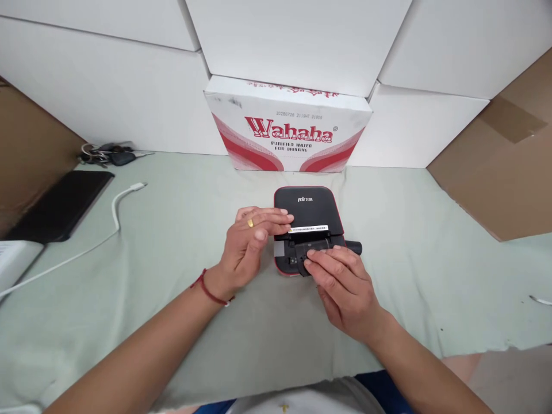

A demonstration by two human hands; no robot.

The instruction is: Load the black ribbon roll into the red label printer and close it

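Observation:
A small black device (pixel 304 208) with red edging and white FEIE lettering lies on the cloth in front of me. Across its middle runs a white label strip (pixel 309 229) with small print. My left hand (pixel 255 238) reaches in from the left, fingers stretched out and their tips on the left edge of the device's upper panel. At the lower part, my right hand (pixel 342 282) has its fingertips closed on a black flap-like piece (pixel 304 265), partly hidden beneath them. A black cylindrical piece (pixel 353 248) sticks out on the device's right side.
Behind the device stands a white and red Wahaha carton (pixel 293 132), with white boxes (pixel 288 34) stacked further back. To the left are keys (pixel 107 154), a black flat slab (pixel 64 201) and a white cable (pixel 115 210). A brown carton (pixel 495 149) borders the right side.

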